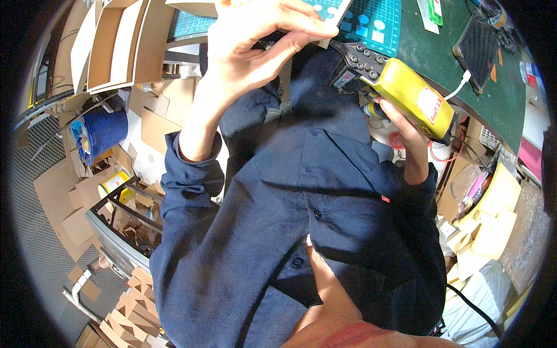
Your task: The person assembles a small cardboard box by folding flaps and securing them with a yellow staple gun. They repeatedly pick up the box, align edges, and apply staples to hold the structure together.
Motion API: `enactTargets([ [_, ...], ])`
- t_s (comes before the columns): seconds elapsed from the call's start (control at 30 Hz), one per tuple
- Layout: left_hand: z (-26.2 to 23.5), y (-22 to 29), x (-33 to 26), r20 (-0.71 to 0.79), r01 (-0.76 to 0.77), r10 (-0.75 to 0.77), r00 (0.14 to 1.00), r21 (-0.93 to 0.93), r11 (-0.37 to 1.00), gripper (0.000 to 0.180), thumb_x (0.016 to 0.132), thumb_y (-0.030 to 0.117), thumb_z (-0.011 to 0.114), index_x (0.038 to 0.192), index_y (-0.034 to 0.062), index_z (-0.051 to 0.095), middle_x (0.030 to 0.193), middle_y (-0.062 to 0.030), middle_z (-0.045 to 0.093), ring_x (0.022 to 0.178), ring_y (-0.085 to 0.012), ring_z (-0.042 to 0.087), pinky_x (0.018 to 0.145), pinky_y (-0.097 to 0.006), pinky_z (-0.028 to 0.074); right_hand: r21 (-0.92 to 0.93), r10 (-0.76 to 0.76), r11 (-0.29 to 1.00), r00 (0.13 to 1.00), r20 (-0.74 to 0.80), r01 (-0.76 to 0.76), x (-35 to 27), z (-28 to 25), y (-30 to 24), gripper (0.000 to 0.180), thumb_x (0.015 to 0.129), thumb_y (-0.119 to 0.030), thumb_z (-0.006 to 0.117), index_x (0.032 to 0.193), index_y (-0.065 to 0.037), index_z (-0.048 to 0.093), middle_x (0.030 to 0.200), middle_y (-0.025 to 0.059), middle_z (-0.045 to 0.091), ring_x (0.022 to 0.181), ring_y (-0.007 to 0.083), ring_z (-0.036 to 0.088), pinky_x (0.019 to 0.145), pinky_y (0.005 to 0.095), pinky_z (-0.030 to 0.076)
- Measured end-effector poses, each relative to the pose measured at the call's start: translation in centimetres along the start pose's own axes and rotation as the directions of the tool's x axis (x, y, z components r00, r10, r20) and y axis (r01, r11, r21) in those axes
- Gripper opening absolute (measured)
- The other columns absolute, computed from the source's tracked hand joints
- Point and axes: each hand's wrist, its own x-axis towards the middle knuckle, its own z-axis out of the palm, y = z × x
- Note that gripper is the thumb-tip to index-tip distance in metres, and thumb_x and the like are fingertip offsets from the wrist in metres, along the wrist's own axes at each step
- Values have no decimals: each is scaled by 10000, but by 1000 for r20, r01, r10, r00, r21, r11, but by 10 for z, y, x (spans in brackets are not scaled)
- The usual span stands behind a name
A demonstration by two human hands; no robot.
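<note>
Head view, looking down the wearer's front. Nearest the lens: dark navy shirt [325, 220], buttoned, sleeves pushed up at both forearms.

Left hand [255, 46]: raised high in frame, fingers curled together and thumb closed over the lower edge of a flat pale sheet [332, 8]. Pinch grip on that sheet; only its lower strip is in view, the rest is cut off by the top of the frame.

Right hand [406, 130]: wrapped around the underside of a yellow power tool [409, 95], fingers closed on its body. The tool has a black front end with round studs, pointing toward the sheet; a white cable [458, 86] leaves its rear.

Just beyond the tool: green worktable [458, 87] with a gridded cutting mat [371, 20] and a black ribbed pad [478, 49] lying on it.

Farther out, left side: cardboard panels [116, 46] standing upright, a blue bucket [104, 130], a yellow tin [113, 182], cardboard scraps across the floor. Right side: pale foam pieces [493, 220] stacked below the table edge.
</note>
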Motion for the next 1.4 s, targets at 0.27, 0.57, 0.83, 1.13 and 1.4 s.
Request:
enactTargets([
  [0.27,7,-15,-6,-87,-127,125,988,-28,991,232,763,21,793,969,127,787,888,7,746,668,-71,582,697,-257,325,-14,-41,999,999,18,41,1,0,-1,464,822,-82,812,1242,1,631,1192,87,705,1090,173,671,980,321,507],
  [0.57,9,-13,-6,-124,-130,124,985,-45,990,267,739,0,799,969,136,787,892,11,747,671,-70,544,775,-280,305,-22,-21,1000,999,33,21,1,-1,-3,422,825,-92,808,1212,-9,662,1187,82,707,1088,171,671,975,321,505],
  [0.83,8,-13,-6,-121,-126,122,985,-26,992,260,739,2,803,961,136,786,891,7,749,657,-77,533,772,-282,309,4,-6,1000,997,72,6,1,-4,3,424,834,-87,797,1226,-7,656,1214,92,697,1114,180,660,996,329,495],
  [1.13,6,-12,-5,-108,-118,115,988,-19,993,242,749,11,801,956,135,786,890,6,749,662,-76,547,763,-275,315,0,4,1000,999,42,-4,1,0,-3,459,836,-87,799,1254,-3,629,1201,81,698,1101,168,659,987,321,495],
  [1.4,9,-16,-10,-107,-94,87,990,-64,994,221,761,24,798,952,133,785,884,8,749,657,-66,558,714,-264,315,-17,-7,1000,999,49,8,2,-1,-3,445,838,-96,798,1245,-12,638,1211,81,694,1110,175,656,995,325,489],
])
